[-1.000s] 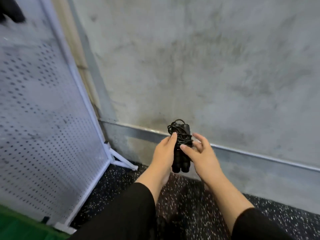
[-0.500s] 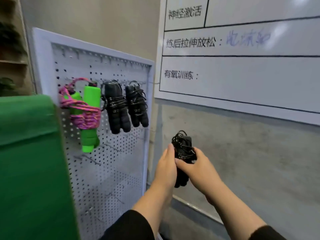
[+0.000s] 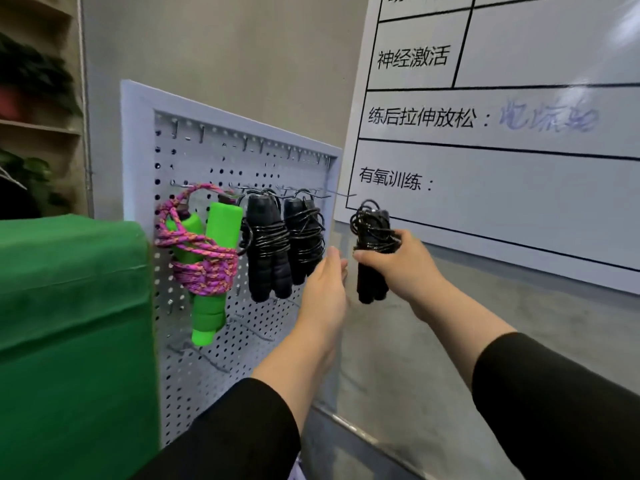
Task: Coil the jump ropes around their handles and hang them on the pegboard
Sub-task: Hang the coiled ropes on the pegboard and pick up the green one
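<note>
Tightly curled, the right hand's fingers [image 3: 375,255] grip a coiled black jump rope [image 3: 372,251] just right of the pegboard [image 3: 221,140], level with its hook row. The left hand [image 3: 325,289] hovers beside it with fingers relaxed, holding nothing. Three coiled ropes hang there: one green-handled rope [image 3: 211,258], two black [image 3: 268,247]. Risk: the loose top loop may miss the outermost hook [image 3: 341,194], or the coils may slip and unwind.

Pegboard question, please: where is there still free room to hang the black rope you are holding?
The pegboard hook row is crowded: the green-handled rope and two black coiled ropes hang side by side. One hook at the right edge, beside the whiteboard, looks bare. The lower hooks below are free too.
</note>
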Available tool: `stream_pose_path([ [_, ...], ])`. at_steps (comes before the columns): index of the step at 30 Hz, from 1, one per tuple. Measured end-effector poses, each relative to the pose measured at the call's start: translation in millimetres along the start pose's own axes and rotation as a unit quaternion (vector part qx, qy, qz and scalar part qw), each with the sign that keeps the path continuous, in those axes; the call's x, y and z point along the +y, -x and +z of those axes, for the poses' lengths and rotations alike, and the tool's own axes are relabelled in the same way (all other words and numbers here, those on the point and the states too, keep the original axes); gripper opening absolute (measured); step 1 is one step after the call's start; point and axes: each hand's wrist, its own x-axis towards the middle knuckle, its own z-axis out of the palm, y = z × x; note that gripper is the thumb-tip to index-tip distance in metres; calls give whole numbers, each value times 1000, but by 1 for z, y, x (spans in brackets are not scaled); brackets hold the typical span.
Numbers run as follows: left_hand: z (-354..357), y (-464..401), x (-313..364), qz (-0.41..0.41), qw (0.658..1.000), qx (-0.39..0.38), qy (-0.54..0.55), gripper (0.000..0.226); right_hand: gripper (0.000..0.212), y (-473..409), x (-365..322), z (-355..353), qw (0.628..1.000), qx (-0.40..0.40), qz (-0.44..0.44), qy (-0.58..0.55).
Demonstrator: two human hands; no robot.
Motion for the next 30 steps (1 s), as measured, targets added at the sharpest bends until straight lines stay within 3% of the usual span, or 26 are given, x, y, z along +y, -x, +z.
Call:
stream_pose_path([
  [9, -10, -23, -3, 7, 999, 29, -27, 57, 60, -53, -1, 10, 998, -28, 16, 55],
  [21, -19, -32, -17, 1, 998, 36, -50, 55, 47, -76, -1, 47, 994, -66, 14, 88],
  [26, -24, -39, -22, -5, 998, 50, -42, 53, 64, -85, -5, 62, 991, -78, 9, 108],
  [30, -26, -41, -27, 6, 997, 50, -59, 57, 59, -82, 0, 62, 991, -79, 3, 105],
])
